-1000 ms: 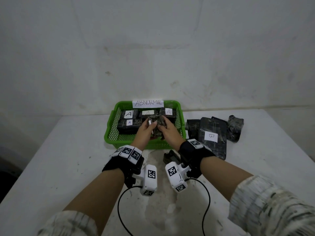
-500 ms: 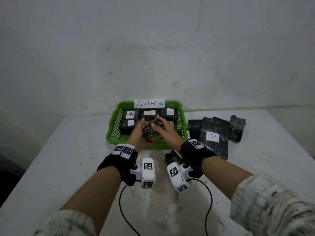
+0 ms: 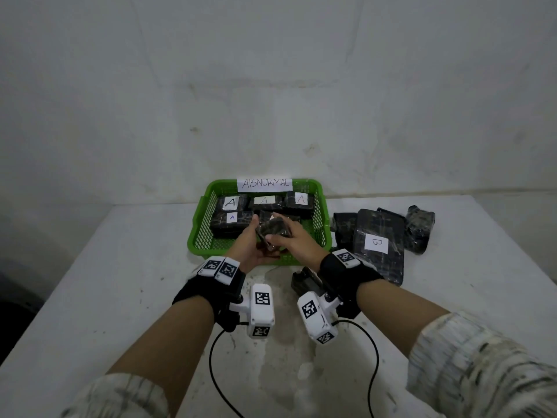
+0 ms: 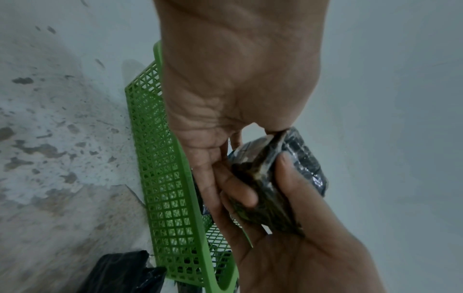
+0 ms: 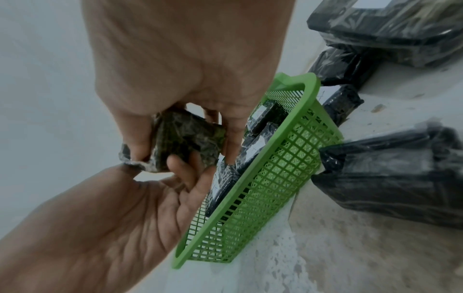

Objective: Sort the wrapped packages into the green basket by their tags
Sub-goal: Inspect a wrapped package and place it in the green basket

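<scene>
Over the green basket, both hands' grips, left and right, clamp one small wrapped package.

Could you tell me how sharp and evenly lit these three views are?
Head view: dim, flat light, darker corners, tags on the green mesh basket legible. Left wrist view: the small dark plastic-wrapped package is blurred, with glare. Right wrist view: soft, edges bent by the lens.

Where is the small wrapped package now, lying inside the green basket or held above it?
Held above it. Both the left hand and right hand grip the small wrapped package over the green basket.
</scene>
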{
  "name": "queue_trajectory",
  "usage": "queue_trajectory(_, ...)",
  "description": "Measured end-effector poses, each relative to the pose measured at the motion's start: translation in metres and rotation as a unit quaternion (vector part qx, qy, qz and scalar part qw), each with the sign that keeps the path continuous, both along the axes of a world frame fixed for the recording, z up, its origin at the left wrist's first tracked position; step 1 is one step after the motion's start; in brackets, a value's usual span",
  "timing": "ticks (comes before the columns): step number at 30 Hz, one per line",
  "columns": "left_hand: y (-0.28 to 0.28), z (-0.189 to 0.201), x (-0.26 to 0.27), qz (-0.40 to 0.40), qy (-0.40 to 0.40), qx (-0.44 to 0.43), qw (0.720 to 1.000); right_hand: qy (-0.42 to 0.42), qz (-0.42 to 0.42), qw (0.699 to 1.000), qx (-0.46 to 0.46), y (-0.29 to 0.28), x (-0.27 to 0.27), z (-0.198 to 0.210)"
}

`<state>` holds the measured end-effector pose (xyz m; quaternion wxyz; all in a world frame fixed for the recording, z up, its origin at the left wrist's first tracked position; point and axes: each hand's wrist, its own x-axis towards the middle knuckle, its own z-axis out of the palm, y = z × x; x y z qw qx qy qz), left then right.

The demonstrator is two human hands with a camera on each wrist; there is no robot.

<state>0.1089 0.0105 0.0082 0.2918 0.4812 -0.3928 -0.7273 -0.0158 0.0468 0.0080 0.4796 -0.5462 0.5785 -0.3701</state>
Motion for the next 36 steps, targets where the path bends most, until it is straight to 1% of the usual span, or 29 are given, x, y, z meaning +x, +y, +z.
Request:
queue_trajectory(4, 0.000, 0.000, -0.001, 0.007, -0.056, -0.032, 0.998, -0.088, -0.023, 0.996, 0.012, 0.003, -0.006, 0.005)
queue_trajectory(7, 0.001, 0.005, -0.004, -0.003, -0.119, -0.091, 0.989, -0.092, -0.042, 0.995, 0.014, 0.004, -0.005, 0.007)
queue_trajectory(9, 0.005, 0.010, -0.006, -0.013, -0.132, -0.114, 0.985, -0.084, -0.049, 0.995, 0.028, 0.004, -0.003, 0.007)
queue_trajectory(12, 0.006, 0.010, -0.006, -0.007, -0.112, -0.099, 0.989, -0.089, -0.045, 0.994, 0.051, 0.004, 0.001, 0.008)
queue_trajectory(14, 0.006, 0.006, -0.005, -0.004, -0.090, -0.093, 0.992, -0.079, -0.051, 0.995, 0.043, 0.008, 0.000, 0.013)
queue_trajectory(18, 0.005, 0.005, -0.007, 0.002, -0.061, -0.123, 0.991, -0.077, -0.058, 0.995, 0.024, 0.008, -0.002, 0.015)
queue_trajectory(22, -0.001, 0.003, -0.006, 0.032, -0.064, -0.135, 0.988, -0.087, -0.045, 0.994, 0.043, 0.008, -0.002, 0.011)
queue_trajectory(24, -0.002, 0.003, -0.005, 0.028, -0.062, -0.130, 0.989, -0.090, -0.045, 0.994, 0.039, 0.009, -0.003, 0.011)
queue_trajectory(27, 0.003, 0.004, -0.004, 0.016, -0.034, -0.122, 0.992, -0.090, -0.050, 0.994, 0.028, 0.007, -0.005, 0.013)
queue_trajectory(30, 0.006, 0.001, -0.003, 0.023, -0.015, -0.117, 0.993, -0.082, -0.043, 0.995, 0.038, 0.007, -0.005, 0.012)
queue_trajectory(36, 0.007, 0.000, 0.000, 0.018, -0.035, -0.124, 0.991, -0.082, -0.029, 0.995, 0.049, 0.008, -0.005, 0.007)
